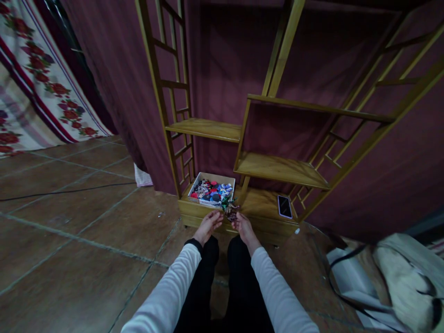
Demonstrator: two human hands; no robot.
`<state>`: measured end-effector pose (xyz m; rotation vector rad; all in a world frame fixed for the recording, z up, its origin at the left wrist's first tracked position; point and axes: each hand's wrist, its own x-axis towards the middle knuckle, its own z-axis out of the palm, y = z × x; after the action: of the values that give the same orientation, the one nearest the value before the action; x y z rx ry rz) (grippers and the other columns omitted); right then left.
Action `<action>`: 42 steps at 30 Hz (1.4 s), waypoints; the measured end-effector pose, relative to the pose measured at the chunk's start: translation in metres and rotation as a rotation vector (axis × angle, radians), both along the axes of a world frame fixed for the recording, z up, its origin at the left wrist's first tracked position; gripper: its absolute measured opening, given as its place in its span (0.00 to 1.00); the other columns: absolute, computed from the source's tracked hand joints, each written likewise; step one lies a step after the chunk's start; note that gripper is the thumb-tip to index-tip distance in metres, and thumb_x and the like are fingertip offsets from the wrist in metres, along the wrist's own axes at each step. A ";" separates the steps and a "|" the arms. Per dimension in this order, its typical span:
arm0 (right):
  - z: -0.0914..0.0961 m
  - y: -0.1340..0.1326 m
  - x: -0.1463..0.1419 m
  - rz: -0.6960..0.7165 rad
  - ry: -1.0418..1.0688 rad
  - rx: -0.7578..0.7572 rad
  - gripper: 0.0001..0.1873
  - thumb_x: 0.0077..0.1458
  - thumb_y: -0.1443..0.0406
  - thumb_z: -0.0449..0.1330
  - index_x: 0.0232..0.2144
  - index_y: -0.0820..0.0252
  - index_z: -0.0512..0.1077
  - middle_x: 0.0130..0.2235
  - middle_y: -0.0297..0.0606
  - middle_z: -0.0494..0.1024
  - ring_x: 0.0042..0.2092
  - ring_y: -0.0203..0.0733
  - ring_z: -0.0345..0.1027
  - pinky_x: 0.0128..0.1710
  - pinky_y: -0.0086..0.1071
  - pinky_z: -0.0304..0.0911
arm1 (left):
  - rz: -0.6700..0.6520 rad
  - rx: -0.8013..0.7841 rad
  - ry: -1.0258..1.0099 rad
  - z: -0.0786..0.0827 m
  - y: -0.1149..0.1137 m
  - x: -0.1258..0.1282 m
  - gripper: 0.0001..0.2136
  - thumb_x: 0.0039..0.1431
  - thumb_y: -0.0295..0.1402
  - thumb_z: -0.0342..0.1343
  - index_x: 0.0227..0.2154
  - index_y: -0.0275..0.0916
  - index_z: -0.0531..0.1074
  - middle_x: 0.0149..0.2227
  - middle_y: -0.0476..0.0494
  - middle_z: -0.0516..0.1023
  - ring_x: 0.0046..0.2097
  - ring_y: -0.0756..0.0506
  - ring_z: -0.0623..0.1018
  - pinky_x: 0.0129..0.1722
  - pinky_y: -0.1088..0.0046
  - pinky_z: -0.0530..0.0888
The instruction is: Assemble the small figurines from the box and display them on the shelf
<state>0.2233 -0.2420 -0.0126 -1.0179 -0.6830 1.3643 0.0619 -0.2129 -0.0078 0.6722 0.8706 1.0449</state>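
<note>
Between my two hands is a small figure with a spiky outline, green at the top and brownish-red below. Its exact kind is too small to make out. My left hand has its fingertips pinched at the figure's left edge. On the opposite side, my right hand grips its lower right part with bent fingers. Just behind them, a shallow white box on the low wooden base holds many small red, black, blue and purple pieces. The figure overlaps the box's front right corner in view.
A wooden shelf unit with staggered shelves rises ahead of me, against a maroon curtain. A phone-like device lies on its base at right. Bags rest on the floor at right; a thin cable crosses the tiles at left.
</note>
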 end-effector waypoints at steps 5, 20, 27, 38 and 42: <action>-0.005 0.003 -0.006 -0.126 -0.157 0.069 0.21 0.40 0.50 0.62 0.32 0.59 0.69 0.26 0.33 0.74 0.22 0.32 0.63 0.19 0.24 0.55 | -0.010 -0.035 -0.043 0.003 0.001 -0.001 0.16 0.48 0.37 0.62 0.39 0.37 0.69 0.38 0.39 0.77 0.39 0.47 0.77 0.36 0.74 0.72; -0.018 -0.001 -0.017 -0.234 -0.566 0.220 0.19 0.47 0.59 0.56 0.43 0.58 0.69 0.34 0.37 0.76 0.28 0.37 0.68 0.25 0.29 0.64 | -0.002 0.056 -0.080 0.010 -0.009 0.001 0.12 0.45 0.29 0.63 0.34 0.32 0.74 0.31 0.41 0.79 0.32 0.50 0.77 0.33 0.76 0.71; -0.020 0.001 -0.013 -0.274 -0.494 0.230 0.17 0.48 0.58 0.56 0.41 0.58 0.68 0.32 0.35 0.75 0.28 0.36 0.68 0.26 0.29 0.65 | -0.009 0.039 -0.084 0.011 -0.010 0.001 0.13 0.43 0.28 0.65 0.36 0.35 0.75 0.33 0.43 0.79 0.34 0.50 0.77 0.36 0.77 0.70; -0.018 0.000 -0.013 -0.289 -0.473 0.254 0.17 0.46 0.59 0.57 0.39 0.59 0.69 0.33 0.36 0.75 0.31 0.37 0.68 0.29 0.30 0.66 | -0.069 0.040 -0.105 0.006 -0.008 0.000 0.11 0.46 0.28 0.63 0.34 0.32 0.75 0.35 0.37 0.79 0.36 0.47 0.78 0.38 0.74 0.72; -0.015 -0.001 -0.015 -0.312 -0.471 0.256 0.18 0.46 0.59 0.57 0.40 0.60 0.68 0.37 0.39 0.74 0.34 0.39 0.69 0.31 0.31 0.67 | -0.051 0.042 -0.091 0.004 -0.008 0.002 0.11 0.46 0.28 0.62 0.35 0.33 0.74 0.34 0.39 0.79 0.35 0.48 0.78 0.38 0.73 0.72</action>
<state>0.2079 -0.2429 -0.0273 -1.1895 -0.9728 0.7470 0.0637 -0.2209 -0.0037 0.6734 0.7504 1.0419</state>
